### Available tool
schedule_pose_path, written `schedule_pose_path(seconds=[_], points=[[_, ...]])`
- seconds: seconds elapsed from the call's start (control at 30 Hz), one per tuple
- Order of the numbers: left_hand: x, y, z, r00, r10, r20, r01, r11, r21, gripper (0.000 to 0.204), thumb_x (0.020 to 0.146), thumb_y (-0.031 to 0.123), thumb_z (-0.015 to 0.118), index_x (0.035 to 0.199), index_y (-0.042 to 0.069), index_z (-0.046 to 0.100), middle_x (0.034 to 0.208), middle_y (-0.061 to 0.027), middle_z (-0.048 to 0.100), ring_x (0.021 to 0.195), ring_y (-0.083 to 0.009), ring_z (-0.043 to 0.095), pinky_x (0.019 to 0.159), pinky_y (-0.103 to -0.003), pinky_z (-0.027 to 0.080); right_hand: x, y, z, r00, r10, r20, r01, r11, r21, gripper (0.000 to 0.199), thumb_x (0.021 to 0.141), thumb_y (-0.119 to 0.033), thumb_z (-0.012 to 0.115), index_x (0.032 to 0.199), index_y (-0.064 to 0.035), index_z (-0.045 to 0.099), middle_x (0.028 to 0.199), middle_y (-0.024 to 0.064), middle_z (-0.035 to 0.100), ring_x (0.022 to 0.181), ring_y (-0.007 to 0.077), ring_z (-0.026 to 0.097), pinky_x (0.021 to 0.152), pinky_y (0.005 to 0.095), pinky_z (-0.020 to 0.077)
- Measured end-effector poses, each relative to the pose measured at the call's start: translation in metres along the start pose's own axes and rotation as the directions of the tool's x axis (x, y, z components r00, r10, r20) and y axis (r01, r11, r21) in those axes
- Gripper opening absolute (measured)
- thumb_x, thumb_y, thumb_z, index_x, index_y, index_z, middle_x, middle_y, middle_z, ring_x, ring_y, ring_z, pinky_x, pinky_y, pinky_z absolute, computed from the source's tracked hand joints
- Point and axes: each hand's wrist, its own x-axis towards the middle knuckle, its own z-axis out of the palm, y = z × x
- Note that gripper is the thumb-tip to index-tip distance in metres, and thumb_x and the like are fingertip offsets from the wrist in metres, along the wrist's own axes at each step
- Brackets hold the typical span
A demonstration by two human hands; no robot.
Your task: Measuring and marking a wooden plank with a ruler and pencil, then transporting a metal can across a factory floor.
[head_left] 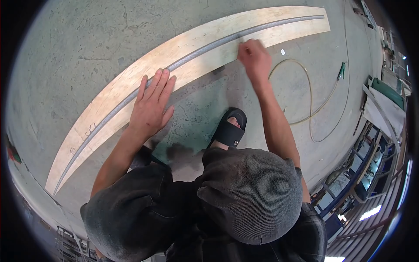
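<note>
A long pale wooden board (pixel 205 62) lies on the floor across the far side, bending in an arc in this view. Along it runs a thin grey rod or strip (pixel 214 44), which bends with the board. My left hand (pixel 149 107) rests flat on the board with its fingers stretched out over the strip, covering a short part of it. Over the board's near edge, right of the middle, my right hand (pixel 254 59) is curled with its fingers bent in. It is somewhat blurred, and whatever it may hold is hidden.
A yellowish hose (pixel 309 83) loops on the floor at right, near a green air gun (pixel 342 70). A small white scrap (pixel 283 52) lies near my right hand. My sandalled foot (pixel 228 131) stands below the board. Metal frames and sheets (pixel 362 157) fill the right side.
</note>
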Motion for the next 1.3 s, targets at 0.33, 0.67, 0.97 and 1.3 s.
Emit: schedule_pose_path(seconds=[0.33, 0.67, 0.97, 1.3], points=[[0.0, 0.001, 0.001, 1.0, 0.0, -0.012, 0.0, 1.0, 0.007, 0.085, 0.085, 0.025, 0.073, 0.157, 0.005, 0.033, 0.164, -0.0153, 0.031, 0.154, -0.0298, 0.025, 0.126, -0.052, 0.017, -0.008, -0.015, 0.006, 0.996, -0.089, 0.005, 0.089, 0.996, -0.032, 0.017, 0.084, -0.01, 0.073, 0.075, -0.0081, 0.058, 0.076, 0.0088, 0.06, 0.068, 0.0295, 0.061, 0.059, 0.0403, 0.0479], [0.0, -0.001, 0.002, 1.0, -0.001, -0.005, 0.001, 1.0, 0.008, 0.085, 0.085, 0.025, 0.073, 0.157, 0.005, 0.033, 0.164, -0.0155, 0.031, 0.154, -0.0299, 0.026, 0.125, -0.052, 0.018, -0.018, -0.026, 0.016, 0.996, -0.082, -0.016, 0.081, 0.995, -0.064, 0.016, 0.084, -0.012, 0.072, 0.075, -0.0093, 0.059, 0.074, 0.0086, 0.058, 0.067, 0.0286, 0.061, 0.059, 0.0404, 0.0489], [0.0, 0.001, 0.0, 1.0, -0.001, 0.002, 0.001, 1.0, 0.016, 0.084, 0.086, 0.025, 0.072, 0.157, 0.005, 0.033, 0.164, -0.0153, 0.03, 0.154, -0.0301, 0.025, 0.126, -0.052, 0.017, -0.024, -0.041, 0.018, 0.993, -0.11, 0.04, 0.109, 0.994, 0.028, 0.013, 0.08, -0.005, 0.069, 0.076, -0.0098, 0.058, 0.074, 0.0081, 0.056, 0.073, 0.0291, 0.06, 0.059, 0.0419, 0.0486], [-0.028, -0.01, -0.012, 0.999, -0.022, 0.048, 0.02, 0.998, 0.051, 0.081, 0.086, 0.026, 0.072, 0.155, 0.005, 0.035, 0.163, -0.014, 0.034, 0.154, -0.0283, 0.026, 0.127, -0.052, 0.015, -0.039, -0.078, 0.004, 0.995, -0.024, 0.097, 0.0, 0.972, 0.237, 0.015, 0.084, -0.006, 0.077, 0.081, -0.0046, 0.062, 0.074, 0.0099, 0.058, 0.06, 0.026, 0.061, 0.055, 0.0361, 0.0491]])
